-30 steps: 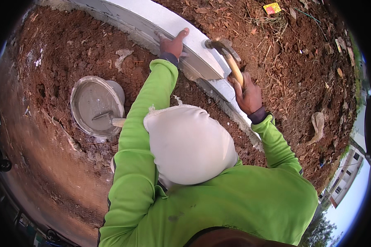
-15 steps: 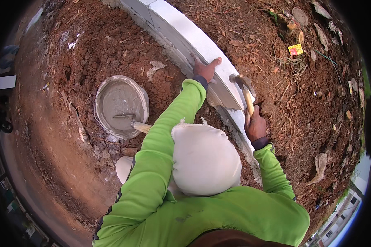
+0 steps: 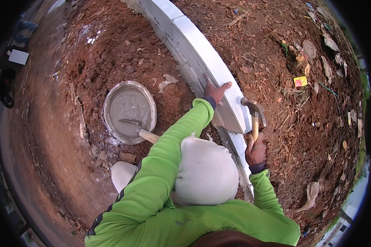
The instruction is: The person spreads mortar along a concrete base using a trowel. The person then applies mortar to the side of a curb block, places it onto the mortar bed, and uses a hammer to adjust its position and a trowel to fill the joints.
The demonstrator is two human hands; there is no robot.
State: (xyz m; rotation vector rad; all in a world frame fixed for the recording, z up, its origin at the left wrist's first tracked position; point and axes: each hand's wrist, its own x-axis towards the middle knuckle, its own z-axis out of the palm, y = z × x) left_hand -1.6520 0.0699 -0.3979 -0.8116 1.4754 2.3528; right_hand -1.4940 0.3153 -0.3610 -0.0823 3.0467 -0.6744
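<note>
My left hand (image 3: pixel 215 91) rests on a pale grey block (image 3: pixel 212 55), thumb over its top face and fingers spread down its side. The block stands in a curved row, its near end above a lower course (image 3: pixel 240 155). In my right hand (image 3: pixel 255 150) is a claw hammer (image 3: pixel 255 125), gripped by its wooden handle. The hammer's metal head is at the block's outer top edge; I cannot tell whether it touches. To the left of my left arm stands a round bucket (image 3: pixel 151 119) of wet grey mortar (image 3: pixel 130 106), with a wooden-handled trowel (image 3: pixel 147 135) lying in it.
Reddish loose soil (image 3: pixel 130 45) borders the row on the left. On the right, the ground (image 3: pixel 284 144) carries dry leaves, a yellow packet (image 3: pixel 300 81) and scraps. My white-covered knee (image 3: pixel 208 171) is between my arms, close to the row.
The whole view has shifted, so the block and bucket appear lower and further right. My left hand stays on the block. The hammer's handle is more upright, with my right hand still around it.
</note>
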